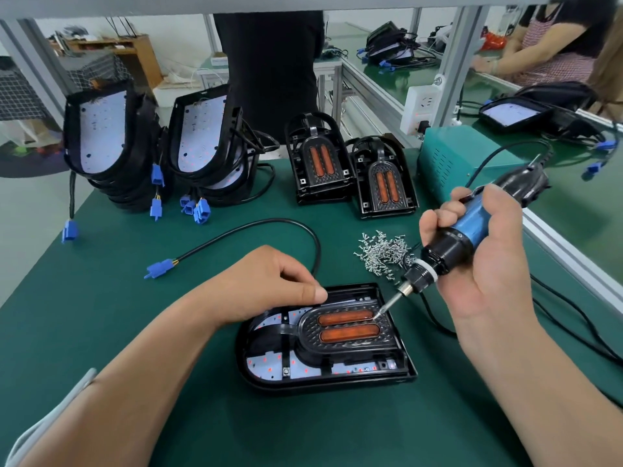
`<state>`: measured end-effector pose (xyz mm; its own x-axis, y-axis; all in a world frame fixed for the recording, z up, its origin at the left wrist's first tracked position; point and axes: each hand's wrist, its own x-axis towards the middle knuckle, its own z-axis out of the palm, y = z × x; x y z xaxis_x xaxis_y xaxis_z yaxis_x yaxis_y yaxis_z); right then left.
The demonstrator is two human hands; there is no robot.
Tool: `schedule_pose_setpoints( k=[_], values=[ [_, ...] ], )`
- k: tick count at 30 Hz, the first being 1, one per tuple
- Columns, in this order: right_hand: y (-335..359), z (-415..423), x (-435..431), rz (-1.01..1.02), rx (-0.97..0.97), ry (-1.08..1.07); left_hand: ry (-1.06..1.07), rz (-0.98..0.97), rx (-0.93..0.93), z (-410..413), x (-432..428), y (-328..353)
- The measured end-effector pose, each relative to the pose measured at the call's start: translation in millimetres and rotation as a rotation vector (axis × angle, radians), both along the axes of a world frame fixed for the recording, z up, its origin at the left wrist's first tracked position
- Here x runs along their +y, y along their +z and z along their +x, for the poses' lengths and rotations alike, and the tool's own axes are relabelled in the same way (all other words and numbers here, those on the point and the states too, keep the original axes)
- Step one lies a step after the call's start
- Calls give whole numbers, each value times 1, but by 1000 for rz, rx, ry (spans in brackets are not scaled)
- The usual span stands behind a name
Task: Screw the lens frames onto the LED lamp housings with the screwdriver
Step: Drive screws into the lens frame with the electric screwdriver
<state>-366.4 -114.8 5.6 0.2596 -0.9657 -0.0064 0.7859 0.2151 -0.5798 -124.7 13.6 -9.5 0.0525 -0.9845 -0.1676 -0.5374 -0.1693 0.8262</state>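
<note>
- The housing (pixel 337 382) lay flat on the worktop (pixel 135 315) just in front of the person, with its long axis running left to right and its rounded end to the left.
- The lens frame (pixel 350 342) sat inside it, its two orange lenses lying along that same axis.
- The screwdriver (pixel 472 227) slanted down and to the left, and its bit tip met the frame at the far right corner.
- The right hand (pixel 499 271) was wrapped fully round the screwdriver's blue and black body; it was the nearer hand to that corner.
- The left hand (pixel 269 281) rested on the housing's far rim with fingers curled and thumb against the forefinger. It probably steadied the part, but whether it pinched anything was hidden.
- The move would turn on keeping the bit upright enough over the corner hole.
- Loose screws (pixel 384 252) lay piled just beyond the housing, near the tool.
- A cable (pixel 269 227) with a blue plug curved away to the left.
- Stacked housings (pixel 111 146) and spare frames (pixel 320 160) stood at the back.
- No label or writing was legible.
</note>
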Motion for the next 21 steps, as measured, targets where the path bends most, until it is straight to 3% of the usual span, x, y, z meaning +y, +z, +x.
schedule_pose_setpoints(
  k=[10,21],
  values=[
    [4,-1,7,-148,61,71,163,-112,-20,3,-1,-2],
    [13,-5,11,-291,142,58,186,-126,-38,-1,0,-2]
  ],
)
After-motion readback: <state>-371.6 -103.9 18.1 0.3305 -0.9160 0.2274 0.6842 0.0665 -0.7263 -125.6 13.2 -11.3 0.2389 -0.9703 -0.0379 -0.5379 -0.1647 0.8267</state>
